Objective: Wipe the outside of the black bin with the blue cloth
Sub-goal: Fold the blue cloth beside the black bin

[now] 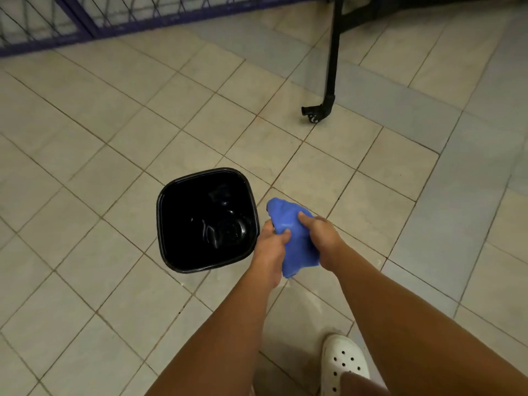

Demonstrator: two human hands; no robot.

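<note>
bin: black bin (159, 218) stands upright on the tile floor (143, 110), open top facing the camera, so mostly you see the shiny inside. Its outside walls barely show from up here.

cloth: blue cloth (288, 212) is bunched up, held in the air just right of the bin. Looks close to the rim, but can't tell whether it actually touches.

left hand: left hand (271, 247) grips the near-left part of the cloth, thumb on top, fingers curled under it. It sits right by the bin's near right corner.

right hand: right hand (323, 241) holds the cloth's right side, thumb pressed on top, the rest of the fingers wrapped out of sight.

shoe: white clog (341, 364) on the floor at the bottom, between the forearms.

background: a black leg (333, 52) with a small caster (313, 117) stands well beyond the bin on the right, and a purple grille (57, 21) runs along the far left edge of the floor.
</note>
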